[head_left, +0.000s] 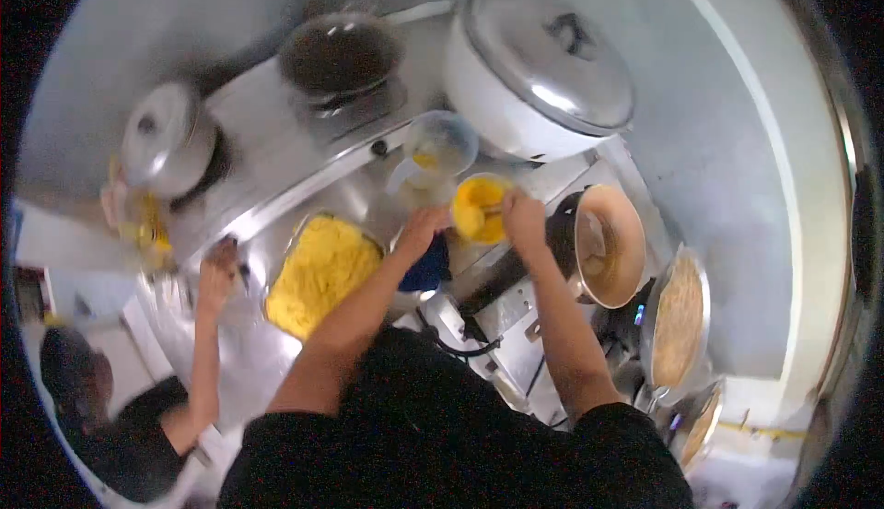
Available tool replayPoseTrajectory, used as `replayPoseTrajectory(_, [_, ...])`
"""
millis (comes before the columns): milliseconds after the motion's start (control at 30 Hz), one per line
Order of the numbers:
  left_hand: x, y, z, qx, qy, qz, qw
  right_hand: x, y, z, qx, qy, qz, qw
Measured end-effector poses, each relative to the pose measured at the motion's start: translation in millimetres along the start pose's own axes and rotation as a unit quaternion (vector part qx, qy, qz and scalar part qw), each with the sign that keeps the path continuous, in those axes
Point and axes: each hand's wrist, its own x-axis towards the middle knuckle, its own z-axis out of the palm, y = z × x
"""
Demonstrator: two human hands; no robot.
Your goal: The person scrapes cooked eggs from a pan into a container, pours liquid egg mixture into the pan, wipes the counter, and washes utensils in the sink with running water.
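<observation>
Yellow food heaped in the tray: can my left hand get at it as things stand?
Probably yes: the yellow food lies uncovered close to your left forearm, with nothing seen blocking the way, though your left hand seems occupied holding the round container and would likely need to let go.

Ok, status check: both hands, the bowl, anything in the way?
Left hand holding bowl by its side. Right hand at opposite rim, grip blurred. Yellow food inside. Clear jug close, not blocking; co-worker's hand apart, left.

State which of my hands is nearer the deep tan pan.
Right. Your right hand is just left of the deep tan pan, beside the yellow-filled bowl; your left hand is farther away, across that bowl.
</observation>
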Motion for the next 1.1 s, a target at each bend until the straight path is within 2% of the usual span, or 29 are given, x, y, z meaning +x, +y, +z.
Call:
replayPoseTrajectory(33, [9.4, -41.1, 7.7, 0.083, 0.010, 0.025, 0.996, -2.1, -7.9, -3.3, 0.008, -0.026, 0.027, 0.999])
replayPoseTrajectory(100, [17.4, -32.2, 27.0, -0.091, 0.163, -0.018, 0.982, -17.1, -36.7, -19.9, 0.038, -0.043, 0.088, 0.994])
replayPoseTrajectory(133, [25.3, -16.2, 30.1, -0.172, 0.147, -0.035, 0.973, -22.8, -51.8, -31.3, 0.060, -0.042, 0.114, 0.991])
replayPoseTrajectory(200, [19.0, 32.5, 27.0, -0.321, 0.132, -0.103, 0.932, -26.5, -62.6, -52.5, 0.054, -0.040, 0.106, 0.992])
replayPoseTrajectory(233, [19.3, 49.6, 27.6, -0.292, 0.160, -0.109, 0.937, -28.9, -66.8, -61.4, 0.056, -0.049, 0.094, 0.993])
replayPoseTrajectory(267, [15.8, 61.1, 25.0, -0.151, 0.157, -0.054, 0.974, -28.2, -63.1, -70.9, 0.070, -0.034, 0.084, 0.993])
replayPoseTrajectory(300, [13.9, 71.5, 21.2, -0.010, 0.150, 0.009, 0.989, -21.8, -54.9, -83.5, 0.083, -0.020, 0.071, 0.994])
replayPoseTrajectory(367, [9.5, 121.3, 18.4, -0.086, 0.141, -0.003, 0.986, -12.3, -48.2, -133.0, 0.070, -0.042, 0.074, 0.994])
replayPoseTrajectory(400, [14.7, 156.6, 25.6, -0.300, 0.145, -0.089, 0.939, -7.7, -42.1, -151.6, 0.067, -0.029, 0.064, 0.995])
replayPoseTrajectory(467, [14.9, 211.5, 28.6, -0.252, 0.185, -0.090, 0.946, -4.6, -34.9, -185.2, 0.072, 0.024, 0.035, 0.997])
replayPoseTrajectory(533, [19.3, 247.7, 20.9, -0.297, 0.117, -0.095, 0.943, -5.5, -29.4, -216.1, 0.079, 0.091, -0.004, 0.993])
replayPoseTrajectory(600, [14.9, 300.8, 25.7, -0.295, 0.125, -0.091, 0.943, -4.7, -26.1, -252.6, 0.077, 0.151, -0.048, 0.984])
replayPoseTrajectory(633, [19.8, 322.6, 32.2, -0.295, 0.137, -0.090, 0.941, 3.7, -18.6, -270.8, 0.075, 0.152, -0.035, 0.985])
replayPoseTrajectory(700, [31.3, 333.8, 32.0, -0.284, 0.125, -0.050, 0.949, 5.3, -12.8, -292.4, 0.065, 0.160, -0.006, 0.985])
replayPoseTrajectory(800, [44.1, 342.7, 44.2, -0.243, 0.128, -0.007, 0.962, 3.1, 7.4, -291.4, 0.072, 0.235, -0.028, 0.969])
replayPoseTrajectory(933, [55.3, 341.7, 76.5, -0.179, 0.108, -0.026, 0.978, -11.5, 44.2, -290.2, 0.104, 0.175, 0.042, 0.978])
replayPoseTrajectory(1033, [78.8, 318.2, 97.4, -0.008, 0.075, -0.053, 0.996, -25.4, 83.4, -285.0, 0.117, 0.177, 0.056, 0.976])
replayPoseTrajectory(1100, [86.8, 302.8, 117.1, -0.017, 0.054, -0.025, 0.998, -36.5, 107.5, -286.3, 0.116, 0.169, 0.065, 0.977])
